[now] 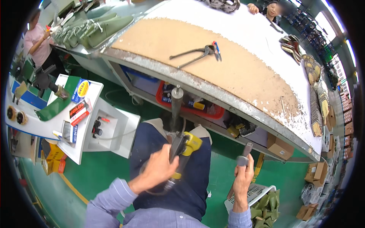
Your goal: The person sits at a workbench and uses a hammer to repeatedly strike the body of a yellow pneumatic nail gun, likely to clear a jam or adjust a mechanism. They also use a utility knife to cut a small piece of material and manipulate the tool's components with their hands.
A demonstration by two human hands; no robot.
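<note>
My left hand (159, 165) is over my lap, closed on a black, slightly blurred part of a dark shoe piece with a yellow last (193, 143). Its lower end, with another yellow patch, lies across my thighs. Just beyond it a grey metal post (176, 108) rises between my knees, narrowing to a small round tip. Out to the right, my right hand (243, 180) is wrapped round the handle of a hammer (243, 159), its metal head pointing up and away from the shoe piece. Most of the handle is hidden by my fingers.
Pincers (195, 55) and blue-and-red snips (217, 51) lie on the worn worktable (152, 36). Green shoe lasts (102, 32) stand at the far left. Below the table is a red basket (213, 111). Green lasts fill a white basket (253, 193). Two people are beyond.
</note>
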